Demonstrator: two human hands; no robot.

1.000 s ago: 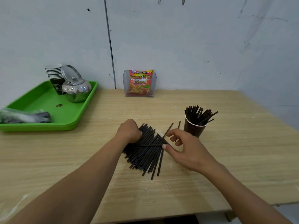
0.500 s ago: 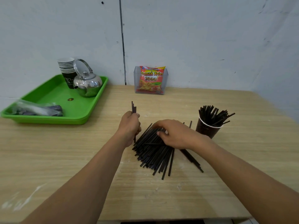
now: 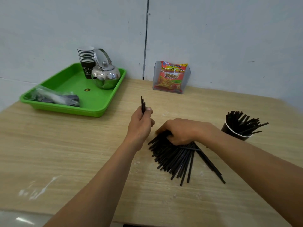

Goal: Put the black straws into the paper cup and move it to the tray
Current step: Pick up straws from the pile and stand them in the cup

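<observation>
Left hand (image 3: 141, 123) has raised slim straws (image 3: 143, 104); right hand (image 3: 182, 131) grips fanned pile (image 3: 173, 159).

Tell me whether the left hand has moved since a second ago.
Yes. The left hand has lifted off the straw pile, gripping a few straws upright, and shifted left, away from the paper cup.

Left grip (image 3: 141, 125) has come off the straw pile (image 3: 173, 159) — now raised just beside it, pinching a few straws (image 3: 143, 104) upright. Right grip (image 3: 182, 131) shifted from the pile's right edge onto its far end — fingers curled round a bunch.
</observation>
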